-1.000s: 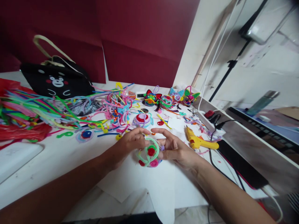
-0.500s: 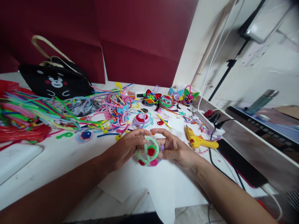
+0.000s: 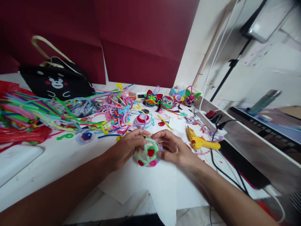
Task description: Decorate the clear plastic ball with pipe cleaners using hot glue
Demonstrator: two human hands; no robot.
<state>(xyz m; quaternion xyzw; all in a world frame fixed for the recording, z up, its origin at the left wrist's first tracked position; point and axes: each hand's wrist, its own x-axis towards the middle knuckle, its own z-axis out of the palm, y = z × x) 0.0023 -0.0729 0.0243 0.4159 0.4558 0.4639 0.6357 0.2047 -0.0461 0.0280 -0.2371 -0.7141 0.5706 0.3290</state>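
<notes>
Between my hands is a clear ball decorated with pipe cleaners (image 3: pixel 150 153), with pale green strips and red and pink coils on its front. My left hand (image 3: pixel 130 146) curls round its left and upper side. On the right, my right hand (image 3: pixel 172 147) grips it with thumb and fingers. The far side of the ball is hidden. White paper (image 3: pixel 141 185) lies underneath. Beyond the hands sits a purple, red and blue coiled pipe-cleaner piece (image 3: pixel 142 120). Close to my right hand lies a yellow glue gun (image 3: pixel 199 141).
Loose pipe cleaners (image 3: pixel 21 110) spread across the left, before a black bag (image 3: pixel 56 80). Several finished ornaments (image 3: pixel 152 99) stand at the back. A blue-centred coil (image 3: pixel 87 136) lies at left. A black power bank-like slab (image 3: pixel 242 164) and cables line the right edge.
The ball has shifted slightly left and turned a little in my hands. My right hand has moved slightly left, its fingers more bent round the ball.
</notes>
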